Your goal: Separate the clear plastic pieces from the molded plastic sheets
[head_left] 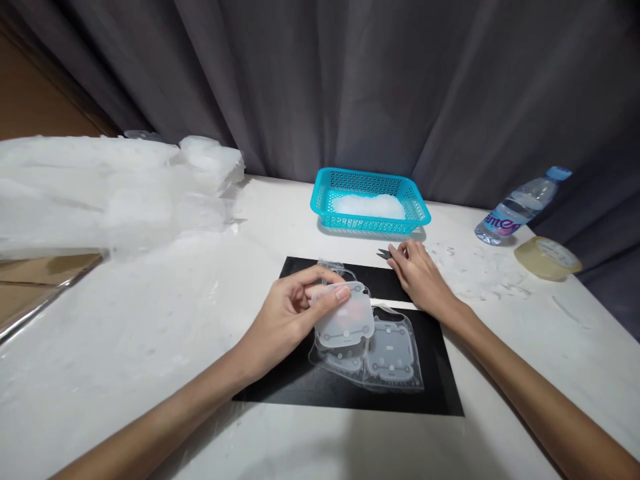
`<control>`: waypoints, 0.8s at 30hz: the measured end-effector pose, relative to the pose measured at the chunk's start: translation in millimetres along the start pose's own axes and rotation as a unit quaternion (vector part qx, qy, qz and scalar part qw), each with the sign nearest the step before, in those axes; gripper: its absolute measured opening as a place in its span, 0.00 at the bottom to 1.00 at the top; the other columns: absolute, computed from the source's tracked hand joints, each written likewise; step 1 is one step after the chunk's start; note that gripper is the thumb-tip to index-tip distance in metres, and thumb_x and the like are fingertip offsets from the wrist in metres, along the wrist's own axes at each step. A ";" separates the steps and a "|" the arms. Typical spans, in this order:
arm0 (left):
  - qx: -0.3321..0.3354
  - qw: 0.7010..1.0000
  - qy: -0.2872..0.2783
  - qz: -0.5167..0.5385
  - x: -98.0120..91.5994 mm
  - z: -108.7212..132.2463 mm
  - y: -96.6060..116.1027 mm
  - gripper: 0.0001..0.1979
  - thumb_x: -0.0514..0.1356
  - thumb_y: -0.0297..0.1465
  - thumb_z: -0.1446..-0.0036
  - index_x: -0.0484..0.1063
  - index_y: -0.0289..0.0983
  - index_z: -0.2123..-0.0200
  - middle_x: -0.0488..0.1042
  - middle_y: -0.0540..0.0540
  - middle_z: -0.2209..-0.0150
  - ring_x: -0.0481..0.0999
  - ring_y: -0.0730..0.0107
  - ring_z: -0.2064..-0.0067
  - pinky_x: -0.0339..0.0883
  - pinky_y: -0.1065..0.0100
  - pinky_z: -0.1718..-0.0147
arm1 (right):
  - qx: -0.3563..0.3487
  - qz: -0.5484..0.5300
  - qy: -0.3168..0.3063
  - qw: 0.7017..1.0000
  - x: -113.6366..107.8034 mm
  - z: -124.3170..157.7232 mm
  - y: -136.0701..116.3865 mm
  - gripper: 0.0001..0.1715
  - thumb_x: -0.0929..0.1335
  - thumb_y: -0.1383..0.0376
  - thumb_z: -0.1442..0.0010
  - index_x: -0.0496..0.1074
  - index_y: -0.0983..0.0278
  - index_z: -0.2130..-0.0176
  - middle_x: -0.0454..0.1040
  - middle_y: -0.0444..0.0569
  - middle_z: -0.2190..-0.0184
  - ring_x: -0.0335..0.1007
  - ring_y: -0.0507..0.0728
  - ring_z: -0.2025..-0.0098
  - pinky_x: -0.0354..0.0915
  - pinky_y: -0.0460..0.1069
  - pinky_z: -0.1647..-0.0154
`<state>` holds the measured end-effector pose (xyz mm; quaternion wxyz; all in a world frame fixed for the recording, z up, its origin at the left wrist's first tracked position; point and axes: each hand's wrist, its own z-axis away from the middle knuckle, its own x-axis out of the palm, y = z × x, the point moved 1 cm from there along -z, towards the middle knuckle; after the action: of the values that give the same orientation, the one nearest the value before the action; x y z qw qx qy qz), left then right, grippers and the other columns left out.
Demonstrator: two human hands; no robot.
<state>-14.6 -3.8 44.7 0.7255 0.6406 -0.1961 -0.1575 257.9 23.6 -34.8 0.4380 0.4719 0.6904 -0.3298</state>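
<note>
My left hand pinches a translucent white plastic piece, rounded-square with small holes and line marks, between thumb and fingers. It is held above a clear moulded sheet that carries similar pieces. The sheet lies on a black mat, and part of it is hidden by the held piece. My right hand is closed around small dark snips, whose pointed blades stick out to the left. That hand rests near the right end of a second black strip.
Behind the hands stands a turquoise basket with white translucent pieces inside. Clear offcuts are scattered to the right, near a tape roll and a water bottle. Stacked translucent sheets fill the left, above cardboard.
</note>
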 end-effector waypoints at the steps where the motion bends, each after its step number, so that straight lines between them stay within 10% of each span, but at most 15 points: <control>1: 0.001 1.000 -0.001 0.000 0.0 0.1 -0.1 0.14 0.69 0.40 0.40 0.75 0.35 0.63 0.78 0.48 0.72 0.75 0.73 0.74 0.68 0.76 0.76 | 0.001 -0.001 -0.001 1.000 -0.3 -0.1 -0.5 0.24 0.54 0.61 0.24 0.70 0.66 0.42 0.68 0.61 0.56 0.65 0.67 0.54 0.68 0.61 0.53; 17: -0.032 0.996 -0.001 0.083 -0.9 -6.0 -8.9 0.19 0.75 0.32 0.47 0.66 0.38 0.66 0.78 0.53 0.72 0.80 0.73 0.71 0.72 0.75 0.70 | 0.012 -0.053 0.000 0.999 -9.4 -2.0 -8.8 0.24 0.56 0.59 0.25 0.70 0.66 0.41 0.69 0.63 0.53 0.65 0.68 0.52 0.69 0.61 0.53; 24: 0.029 1.000 0.000 -0.005 -0.4 -0.2 -1.7 0.08 0.73 0.32 0.43 0.82 0.37 0.60 0.81 0.50 0.64 0.78 0.75 0.64 0.70 0.79 0.65 | 0.069 -0.332 -0.033 0.940 -46.1 -10.2 -29.9 0.18 0.63 0.58 0.26 0.74 0.61 0.44 0.77 0.53 0.51 0.76 0.61 0.50 0.70 0.55 0.47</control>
<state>-14.9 -3.6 42.9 0.7056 0.6625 -0.1973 -0.1559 234.7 5.7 12.7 0.2927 0.2336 0.7684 -0.5190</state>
